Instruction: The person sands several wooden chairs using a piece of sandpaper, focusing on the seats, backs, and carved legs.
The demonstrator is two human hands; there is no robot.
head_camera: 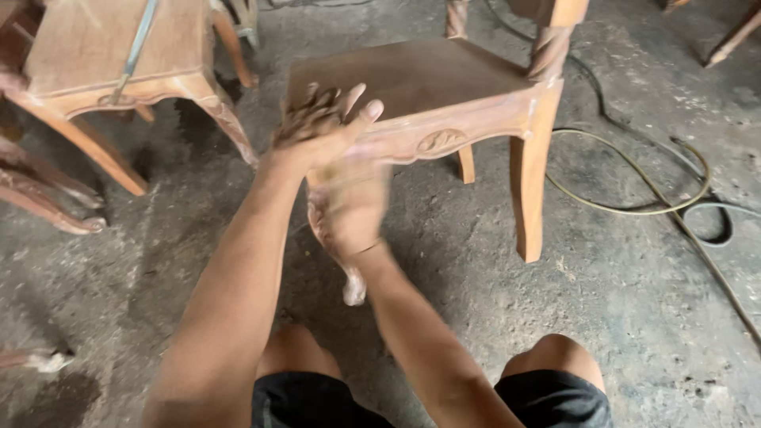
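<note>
Head view shows the left hand (321,119) spread flat on the front corner of a wooden chair (444,95) on the floor, the blurred right hand (349,210) just below, grip unclear.

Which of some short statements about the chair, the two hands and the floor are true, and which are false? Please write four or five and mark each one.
1. The left hand rests on the front corner of the wooden chair. True.
2. The right hand is sharp and motionless. False: it is blurred, low against the chair's front leg.
3. A yellowish hose lies curved on the floor to the right of the chair. True.
4. The chair is painted white. False: it is bare brown wood with a carved oval on its front rail.
5. A second wooden chair stands at upper left. True.
</note>
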